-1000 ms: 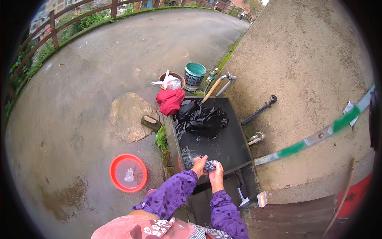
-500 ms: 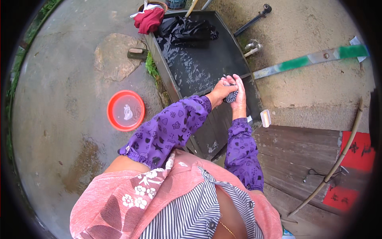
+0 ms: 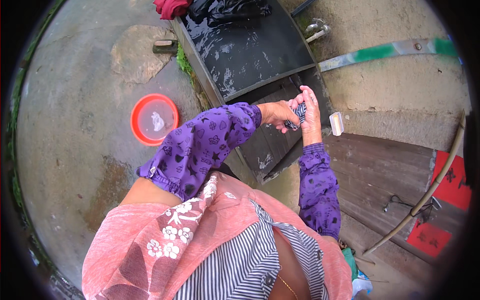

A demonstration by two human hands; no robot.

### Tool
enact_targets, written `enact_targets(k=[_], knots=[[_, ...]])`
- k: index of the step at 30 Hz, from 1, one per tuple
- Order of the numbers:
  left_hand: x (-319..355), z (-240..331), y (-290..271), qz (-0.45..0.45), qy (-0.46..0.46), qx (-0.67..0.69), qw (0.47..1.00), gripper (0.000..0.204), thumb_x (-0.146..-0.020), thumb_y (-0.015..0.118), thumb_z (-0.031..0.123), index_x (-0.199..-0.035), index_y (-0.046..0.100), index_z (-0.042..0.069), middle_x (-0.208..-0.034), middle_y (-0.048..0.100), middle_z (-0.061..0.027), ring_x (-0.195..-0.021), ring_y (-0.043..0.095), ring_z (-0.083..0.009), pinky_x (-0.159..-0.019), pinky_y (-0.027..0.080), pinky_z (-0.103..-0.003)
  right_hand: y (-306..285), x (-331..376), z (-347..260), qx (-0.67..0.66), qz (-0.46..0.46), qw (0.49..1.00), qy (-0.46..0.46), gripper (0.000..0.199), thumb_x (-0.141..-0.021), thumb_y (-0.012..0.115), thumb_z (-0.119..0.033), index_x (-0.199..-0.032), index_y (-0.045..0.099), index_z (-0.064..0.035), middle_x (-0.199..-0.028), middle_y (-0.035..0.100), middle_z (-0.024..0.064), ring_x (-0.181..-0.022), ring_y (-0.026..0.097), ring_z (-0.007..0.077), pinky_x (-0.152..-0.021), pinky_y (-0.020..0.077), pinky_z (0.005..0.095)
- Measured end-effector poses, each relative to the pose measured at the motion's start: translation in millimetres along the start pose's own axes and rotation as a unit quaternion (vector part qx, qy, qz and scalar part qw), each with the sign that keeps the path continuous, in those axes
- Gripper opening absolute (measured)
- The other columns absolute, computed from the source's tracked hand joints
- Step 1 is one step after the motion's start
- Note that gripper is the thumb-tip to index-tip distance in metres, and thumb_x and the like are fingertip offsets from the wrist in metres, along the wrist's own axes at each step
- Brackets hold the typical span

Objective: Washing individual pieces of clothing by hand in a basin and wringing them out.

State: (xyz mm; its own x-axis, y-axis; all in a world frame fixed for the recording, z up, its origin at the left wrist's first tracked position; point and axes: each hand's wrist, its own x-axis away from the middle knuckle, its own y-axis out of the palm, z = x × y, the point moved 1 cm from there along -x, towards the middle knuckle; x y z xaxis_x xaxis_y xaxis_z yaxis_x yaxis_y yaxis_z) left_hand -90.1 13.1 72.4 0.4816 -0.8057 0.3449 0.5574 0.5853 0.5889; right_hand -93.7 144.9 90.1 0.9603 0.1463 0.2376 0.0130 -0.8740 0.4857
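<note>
A small bunched-up cloth (image 3: 296, 116) with dark and white stripes is squeezed between my two hands, above the ribbed washboard part (image 3: 272, 140) of a dark stone wash basin. My left hand (image 3: 278, 114) reaches in from the left, its fingers wrapped around the cloth. My right hand (image 3: 312, 115) presses against the cloth from the other side, with its fingertips pointing up and away. Most of the cloth is hidden by the fingers. Purple patterned sleeves cover both my forearms.
Beyond the hands, the basin's water-filled part (image 3: 250, 55) holds black cloth (image 3: 227, 11). Dark red cloth (image 3: 172, 7) hangs over the far left rim. On the left floor stands a red tub (image 3: 135, 122). A soap box (image 3: 336, 124) lies right of the washboard, and a tap (image 3: 318, 31) is farther off.
Both hands have moved slightly right and toward me with the striped cloth, leaving the edge of the water for the washboard side. The view has shifted, so the basin's far end is cut off.
</note>
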Motion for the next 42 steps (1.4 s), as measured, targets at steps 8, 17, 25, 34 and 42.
enact_targets(k=[8, 17, 25, 34, 42], knots=[[-15.2, -44.8, 8.6, 0.168, 0.004, -0.233, 0.958, 0.042, -0.065, 0.070, 0.025, -0.097, 0.055, 0.004, -0.075, 0.062, -0.0109, -0.069, 0.064, -0.0238, -0.055, 0.052, -0.036, 10.5, -3.1, 14.9, 0.179, 0.036, 0.982, 0.046, 0.032, -0.095, 0.047, -0.031, -0.093, 0.055, -0.0007, -0.047, 0.033, -0.0012, -0.035, 0.036, 0.0102, -0.036, 0.0314, 0.0251], [-12.3, -75.8, -2.0, 0.470, 0.055, -0.359, 0.804, 0.029, -0.080, 0.054, 0.027, -0.099, 0.056, 0.005, -0.086, 0.065, -0.0208, -0.084, 0.063, -0.0370, -0.074, 0.048, -0.047, 12.3, -20.4, 71.6, 0.081, 0.204, 0.974, -0.052, 0.027, -0.094, 0.048, -0.025, -0.082, 0.051, -0.0007, -0.050, 0.038, 0.0010, -0.039, 0.038, 0.0110, -0.036, 0.0355, 0.0272], [49.2, -65.2, -61.7, 0.278, 0.066, -0.085, 0.955, 0.059, -0.069, 0.076, 0.034, -0.108, 0.045, 0.002, -0.073, 0.055, -0.0043, -0.048, 0.054, -0.0101, -0.038, 0.042, -0.021, 17.2, -46.4, 108.7, 0.193, 0.109, 0.974, -0.045, 0.039, -0.097, 0.038, -0.031, -0.099, 0.054, 0.0051, -0.083, 0.066, 0.0178, -0.076, 0.063, 0.0208, -0.071, 0.0508, 0.0301], [103.0, -83.2, -98.5, 0.522, 0.084, 0.211, 0.822, 0.040, -0.086, 0.058, 0.032, -0.098, 0.044, -0.003, -0.078, 0.060, -0.0157, -0.051, 0.062, -0.0229, -0.035, 0.046, -0.027, 54.0, -60.1, 145.6, 0.500, 0.129, 0.849, -0.108, 0.040, -0.092, 0.044, -0.034, -0.083, 0.061, 0.0014, -0.075, 0.064, 0.0158, -0.074, 0.062, 0.0279, -0.070, 0.0465, 0.0378], [113.3, -126.2, -140.6, 0.382, -0.021, 0.174, 0.907, 0.076, -0.082, 0.045, 0.065, -0.108, 0.043, -0.006, -0.085, 0.058, -0.0181, -0.049, 0.060, -0.0219, -0.035, 0.044, -0.029, 66.9, -74.4, 158.7, 0.716, 0.101, 0.688, -0.062, 0.034, -0.085, 0.052, -0.043, -0.088, 0.061, -0.0097, -0.088, 0.064, 0.0139, -0.086, 0.060, 0.0373, -0.073, 0.0454, 0.0469]])
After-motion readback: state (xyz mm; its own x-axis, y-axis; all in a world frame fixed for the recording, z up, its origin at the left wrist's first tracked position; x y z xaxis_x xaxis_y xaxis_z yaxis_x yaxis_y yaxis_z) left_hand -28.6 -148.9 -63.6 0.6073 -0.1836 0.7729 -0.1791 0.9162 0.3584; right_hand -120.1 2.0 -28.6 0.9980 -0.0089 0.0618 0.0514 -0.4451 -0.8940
